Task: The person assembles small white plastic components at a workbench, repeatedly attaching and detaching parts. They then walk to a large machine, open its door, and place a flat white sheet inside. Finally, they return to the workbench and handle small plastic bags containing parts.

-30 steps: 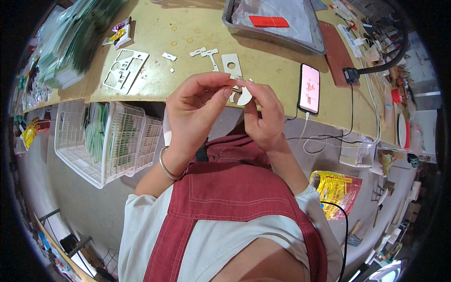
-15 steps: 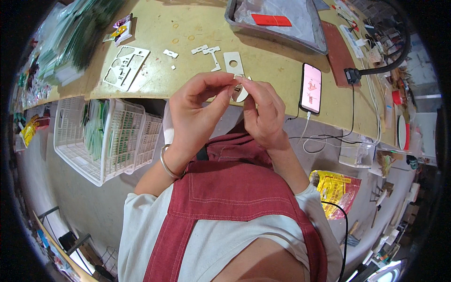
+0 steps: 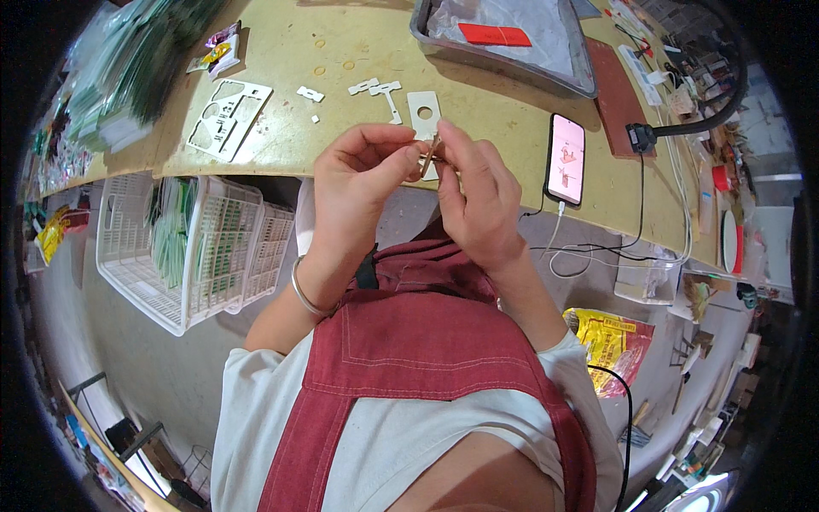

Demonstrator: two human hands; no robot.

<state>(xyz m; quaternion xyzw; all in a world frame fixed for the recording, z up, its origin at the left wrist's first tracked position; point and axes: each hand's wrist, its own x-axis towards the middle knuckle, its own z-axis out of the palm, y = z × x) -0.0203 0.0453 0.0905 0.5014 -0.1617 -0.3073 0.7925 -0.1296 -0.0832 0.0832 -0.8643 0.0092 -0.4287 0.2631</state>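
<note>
My left hand (image 3: 363, 175) and my right hand (image 3: 479, 192) meet at the table's near edge, fingertips pinched together. Between them they hold a small flat puzzle piece (image 3: 432, 155), turned so that its thin brown edge shows. A further pale bit sits at the left fingertips, mostly hidden by the fingers. Just beyond my hands lies a white rectangular piece with a round hole (image 3: 417, 101). To its left are notched, joined white pieces (image 3: 391, 98), a small notched piece (image 3: 310, 93) and a tiny square (image 3: 315, 119). Farther left rests a white cut-out sheet (image 3: 247, 128) with openings.
A lit phone (image 3: 565, 162) on a charging cable lies right of my hands. Behind it stands a grey tray (image 3: 503, 64) holding plastic film and a red packet. Plastic sleeves (image 3: 128, 77) pile up at far left. Below the table edge stand white baskets (image 3: 205, 256).
The held piece has turned from showing its pale rounded face to standing edge-on. My right fingers have shifted slightly up around it, while the pieces on the table stay put.
</note>
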